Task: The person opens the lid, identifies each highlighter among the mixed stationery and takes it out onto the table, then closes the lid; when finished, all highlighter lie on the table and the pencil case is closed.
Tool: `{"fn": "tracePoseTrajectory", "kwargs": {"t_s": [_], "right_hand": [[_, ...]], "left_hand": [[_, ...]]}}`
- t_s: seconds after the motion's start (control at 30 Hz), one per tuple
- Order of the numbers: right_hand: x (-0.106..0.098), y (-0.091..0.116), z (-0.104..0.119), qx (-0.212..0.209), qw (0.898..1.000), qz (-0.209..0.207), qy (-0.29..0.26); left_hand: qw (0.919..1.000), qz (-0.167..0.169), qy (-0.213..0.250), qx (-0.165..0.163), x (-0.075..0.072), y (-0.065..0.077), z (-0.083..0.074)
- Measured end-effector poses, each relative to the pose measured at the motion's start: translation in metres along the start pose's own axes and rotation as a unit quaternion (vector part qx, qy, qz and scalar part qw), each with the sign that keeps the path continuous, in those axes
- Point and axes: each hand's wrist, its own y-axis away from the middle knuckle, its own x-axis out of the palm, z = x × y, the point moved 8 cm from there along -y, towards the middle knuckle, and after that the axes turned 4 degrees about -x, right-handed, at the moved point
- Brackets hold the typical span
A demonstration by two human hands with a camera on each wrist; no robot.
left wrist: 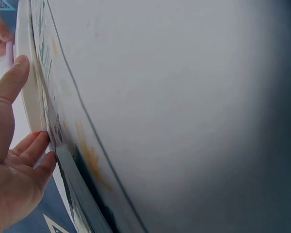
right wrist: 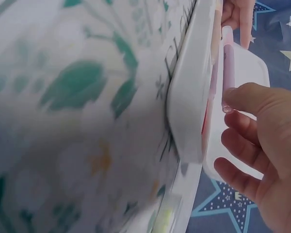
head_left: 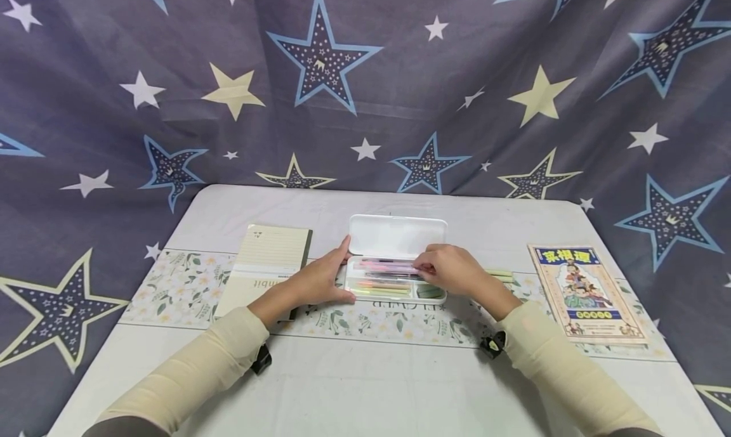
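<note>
An open white pencil case point(head_left: 398, 234) lies at the table's middle, its lid tipped back. Several pens and markers point(head_left: 384, 288) fill its tray. My left hand point(head_left: 318, 277) holds the case's left end, thumb by the front corner and fingers toward the back. Above the tray, my right hand point(head_left: 454, 271) pinches a pinkish-purple pen point(right wrist: 228, 68) near one end, between thumb and index finger. The other fingers of that hand are loosely bent. In the left wrist view, the case's side wall point(left wrist: 31, 87) lies beside my thumb and fingertips.
Left of the case lies a notebook point(head_left: 273, 250) with a lined upper part. A colourful comic-style book point(head_left: 582, 294) lies at the right. Yellow-green sticks point(head_left: 500, 273) stick out behind my right wrist. A starry curtain point(head_left: 365, 63) hangs behind the white table point(head_left: 365, 386).
</note>
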Motion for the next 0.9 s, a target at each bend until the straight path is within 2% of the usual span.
{"fn": "tracePoseTrajectory", "kwargs": {"t_s": [0.4,0.63,0.9], "right_hand": [[-0.014,0.030,-0.027,0.023,0.999,-0.028,-0.017],[-0.022,0.052,-0.044,0.047,0.998,-0.025,-0.013],[-0.030,0.081,-0.060,0.041,0.998,-0.035,-0.010]], "left_hand": [[1.0000,0.002,0.000,-0.001,0.001,-0.001,0.003],[1.0000,0.002,-0.002,-0.003,0.001,-0.001,0.003],[1.0000,0.006,-0.001,-0.005,0.001,0.000,0.002]]}}
